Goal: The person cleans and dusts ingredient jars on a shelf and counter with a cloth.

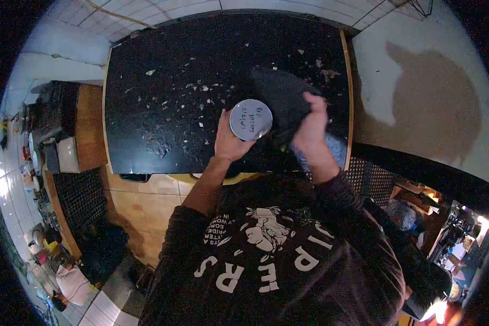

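Observation:
A round container with a pale lid (250,120) bears dark handwriting on its top. My left hand (229,142) is wrapped round its left and lower side and holds it over the black tabletop (163,119). To the right of the container, apart from it, my right hand (313,130) is raised with its fingers spread, slightly blurred, and nothing shows in it. Beneath my right wrist lies a bluish, see-through bag or wrap (336,150). Small pale flakes are scattered over the tabletop around the container.
A wooden edge strip (349,92) borders the table's right side, beside a pale wall (445,108) with a shadow on it. At the left stands a wooden cabinet (91,125). Behind the table is a tiled wall (195,5).

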Motion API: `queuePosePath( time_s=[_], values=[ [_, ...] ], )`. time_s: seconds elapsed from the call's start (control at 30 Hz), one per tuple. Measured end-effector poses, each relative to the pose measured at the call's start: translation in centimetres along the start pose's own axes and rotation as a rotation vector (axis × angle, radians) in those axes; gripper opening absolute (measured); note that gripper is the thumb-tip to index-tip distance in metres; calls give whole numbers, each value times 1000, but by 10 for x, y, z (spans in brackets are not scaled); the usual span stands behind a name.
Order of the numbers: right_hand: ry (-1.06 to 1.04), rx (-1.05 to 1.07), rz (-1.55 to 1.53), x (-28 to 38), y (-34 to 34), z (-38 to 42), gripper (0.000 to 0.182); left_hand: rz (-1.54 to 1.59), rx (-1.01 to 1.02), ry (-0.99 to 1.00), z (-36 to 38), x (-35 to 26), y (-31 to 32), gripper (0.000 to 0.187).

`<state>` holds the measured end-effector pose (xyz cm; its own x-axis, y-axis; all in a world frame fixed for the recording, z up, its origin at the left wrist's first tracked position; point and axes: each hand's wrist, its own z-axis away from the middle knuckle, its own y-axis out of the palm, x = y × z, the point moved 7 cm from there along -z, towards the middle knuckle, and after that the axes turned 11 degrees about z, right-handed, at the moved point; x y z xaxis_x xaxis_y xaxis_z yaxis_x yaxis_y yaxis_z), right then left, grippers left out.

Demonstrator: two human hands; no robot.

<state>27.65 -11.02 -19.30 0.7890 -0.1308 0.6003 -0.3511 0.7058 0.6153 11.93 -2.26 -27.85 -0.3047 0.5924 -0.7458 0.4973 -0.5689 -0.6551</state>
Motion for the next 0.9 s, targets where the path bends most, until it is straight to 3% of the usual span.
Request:
queuePosePath(
  time_s=[0.03,0.07,0.17,0.33,0.37,0.43,0.47,0.53,0.6,0.63,0.7,0.73,0.8,0.83,0.87,0.9],
  values=[
    [78,-119,-39,10,-10,7,40,167,-64,-98,-3,-10,-12,77],
    [38,-101,-37,11,-46,-7,42,173,-70,-99,-3,-12,-11,77],
    [117,-27,-38,26,-51,19,44,192,-150,-20,-1,-17,-17,87],
    [109,17,-24,23,-57,28,37,373,-103,-125,6,-9,-21,90],
    [116,-140,61,22,-68,28,30,373,-97,-116,6,-10,-22,90],
    [89,-80,107,26,-64,31,27,790,-303,-40,10,-17,-38,84],
    [68,-7,159,28,-57,30,25,791,-306,-34,14,-21,-44,84],
    [23,-52,138,34,-53,33,31,574,-458,170,22,-51,-82,76],
    [95,204,25,44,-12,53,40,411,-487,180,18,-85,-102,67],
    [123,344,-101,46,10,65,48,579,-425,150,14,-99,-106,63],
    [111,326,-27,44,12,73,53,1063,-288,48,-9,-149,-118,53],
    [90,308,46,44,12,75,58,1061,-285,51,-13,-160,-130,53],
    [68,312,90,50,20,78,58,1195,281,-490,-10,-160,-95,55],
    [50,315,138,52,24,78,58,1101,413,-451,-10,-159,-88,58],
    [43,319,136,51,26,78,58,1096,415,-444,-10,-167,-88,58],
    [45,320,27,48,29,80,60,1246,273,-419,-10,-178,-94,56]
  ],
)
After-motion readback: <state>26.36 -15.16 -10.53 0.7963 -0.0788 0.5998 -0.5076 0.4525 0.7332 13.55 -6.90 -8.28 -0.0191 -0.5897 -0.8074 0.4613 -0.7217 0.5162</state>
